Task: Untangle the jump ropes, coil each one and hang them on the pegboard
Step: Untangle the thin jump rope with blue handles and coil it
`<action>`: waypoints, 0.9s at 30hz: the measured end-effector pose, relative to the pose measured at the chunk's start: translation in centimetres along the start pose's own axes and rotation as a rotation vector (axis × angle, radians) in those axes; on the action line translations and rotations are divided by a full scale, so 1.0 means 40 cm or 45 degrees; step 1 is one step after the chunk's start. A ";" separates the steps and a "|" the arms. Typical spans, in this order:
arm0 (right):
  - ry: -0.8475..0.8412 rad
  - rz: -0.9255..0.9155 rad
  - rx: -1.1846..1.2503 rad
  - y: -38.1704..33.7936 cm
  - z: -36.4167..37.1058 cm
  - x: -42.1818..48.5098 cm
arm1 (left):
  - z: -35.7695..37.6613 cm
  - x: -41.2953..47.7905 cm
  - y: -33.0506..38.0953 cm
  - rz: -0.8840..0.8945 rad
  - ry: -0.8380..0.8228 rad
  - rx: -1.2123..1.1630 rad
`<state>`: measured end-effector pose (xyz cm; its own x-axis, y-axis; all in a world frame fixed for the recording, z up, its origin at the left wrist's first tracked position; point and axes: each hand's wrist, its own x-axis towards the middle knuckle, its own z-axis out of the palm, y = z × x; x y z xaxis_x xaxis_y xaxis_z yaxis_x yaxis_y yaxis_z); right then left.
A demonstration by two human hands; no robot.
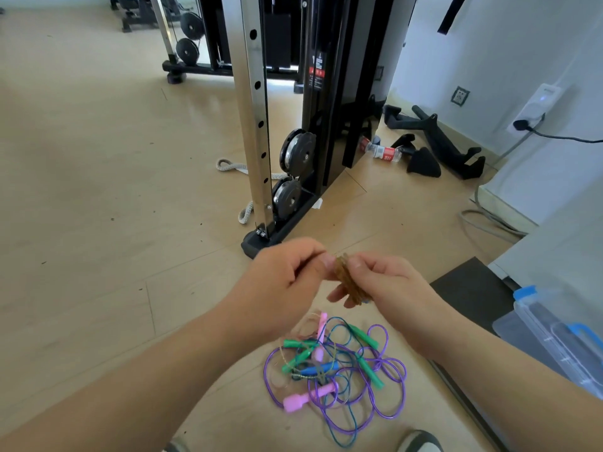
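**Two hands hold brown string above a pile of jump ropes**

On the left the wooden floor (pixel 81 190) is wide and bare. It is the biggest open space to move in. It runs to the foot of the tall gym machine (pixel 313 125) in the middle. The machine has two round wheels low down at the front. Two bits of grey rope (pixel 228 166) lie on the floor next to its shiny post.

The left hand (pixel 287 269) is in front of the machine's foot. Its fingers are curled, and its thumb and fingers pinch the left edge of the brown string bundle (pixel 349 282). The right hand (pixel 385 282) pinches the same bundle from the other side. The bundle is up in the air between the two hands.

Below the hands, on the floor, lies the pile of jump ropes (pixel 332 370). It is still all tangled. I count four green handles, three pink ones and one blue one. The loops are purple and blue-green. I cannot tell how many ropes there are.

Just right of the pile is the edge of a dark mat (pixel 473 288). A clear box (pixel 554 337) with blue clips stands on its right side, so room is tight there. Further back, one bottle (pixel 381 151) and some black bar handles (pixel 440 141) lie by the white wall.
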<state>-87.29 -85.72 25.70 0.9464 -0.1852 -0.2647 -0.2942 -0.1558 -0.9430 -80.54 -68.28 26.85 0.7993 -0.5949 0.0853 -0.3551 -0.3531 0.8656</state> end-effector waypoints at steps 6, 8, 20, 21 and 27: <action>-0.239 0.166 0.500 -0.040 0.013 -0.017 | -0.010 0.023 -0.058 -0.245 0.037 -0.089; -0.261 0.185 0.621 -0.051 0.012 -0.021 | 0.008 0.011 -0.066 -0.318 -0.101 -0.029; 0.283 0.100 0.223 -0.063 0.025 -0.013 | 0.009 -0.043 0.075 -0.160 -0.364 0.165; 0.243 0.049 0.145 -0.072 0.022 -0.024 | -0.013 -0.032 0.087 -0.119 -0.283 0.103; 0.017 -0.006 0.056 -0.150 0.026 -0.082 | -0.068 -0.016 0.095 0.116 0.104 -0.082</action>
<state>-88.50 -83.19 32.00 0.9458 -0.1976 -0.2577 -0.2833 -0.1141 -0.9522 -81.11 -67.28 31.44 0.8027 -0.5609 0.2024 -0.3981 -0.2515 0.8822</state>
